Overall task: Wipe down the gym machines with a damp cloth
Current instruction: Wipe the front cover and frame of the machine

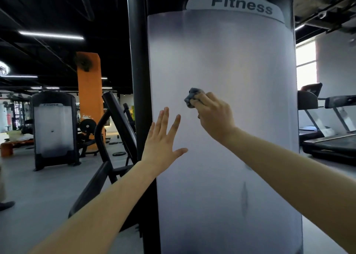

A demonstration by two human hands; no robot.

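Head view (the only one).

Right hand [213, 116]: fingers curled round a bunched grey cloth [192, 96], which sticks out at the hand's 10 o'clock. The cloth is pressed to the white panel [240, 70] of the nearest machine, about mid-height. Bunching probably gives a firm pad to push with, and the knuckles stay off the surface.

Left hand [163, 138]: at 8 o'clock from the cloth, fingers straight and spread, holding nothing. The palm faces the panel's left edge, beside the black post [137, 60]. Likely a brace to steady the body during strokes (actual contact cannot be confirmed).

Panel: hazy all over. A grey smudge [244, 197] sits at 5 o'clock from the cloth, well below it. The "Fitness" label [240, 4] is at 12 o'clock, high up. Judgement: wiping is mid-panel, with the lower part and the smudge not yet reached.

Background: a second machine [54, 130] at 9 o'clock, a treadmill [331, 143] at 3 o'clock.
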